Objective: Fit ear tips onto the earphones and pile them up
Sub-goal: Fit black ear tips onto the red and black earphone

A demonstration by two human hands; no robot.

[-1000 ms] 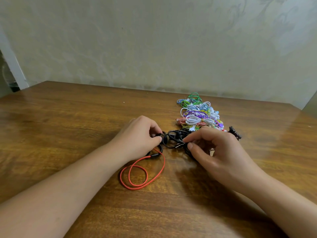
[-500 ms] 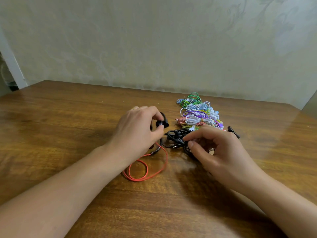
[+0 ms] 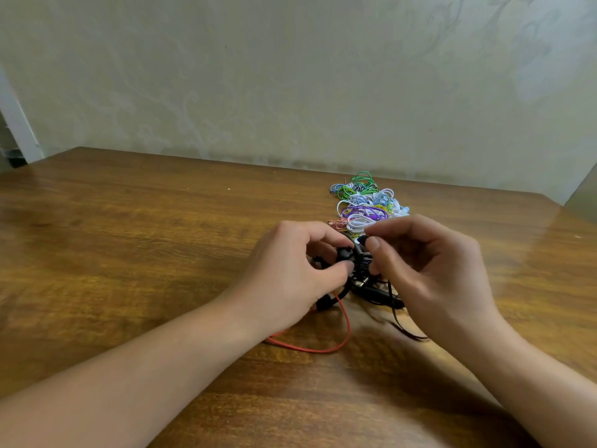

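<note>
A pale wall (image 3: 290,76) with a faint floral pattern is seen behind a glossy brown wooden table (image 3: 129,253), whose far edge runs along it. Toward the far right of the table a pile of coiled earphones (image 3: 365,205) in green, blue, white, purple and orange is laid out in a row. Just in front of that pile, both hands are raised slightly above the wood and brought close together. A black earbud (image 3: 345,254) is pinched between the thumb and curled fingers of the left hand (image 3: 290,273); its red cable (image 3: 323,345) is trailed down from under the hand and looped across the table toward the viewer. A small dark ear tip (image 3: 362,239) is pinched between the thumb and forefinger of the right hand (image 3: 429,270), held just beside the earbud, the remaining fingers being loosely curled. Beneath and between the hands a tangle of black earphones (image 3: 371,289) is left lying on the table, one dark cable (image 3: 403,328) being run out under the right wrist
</note>
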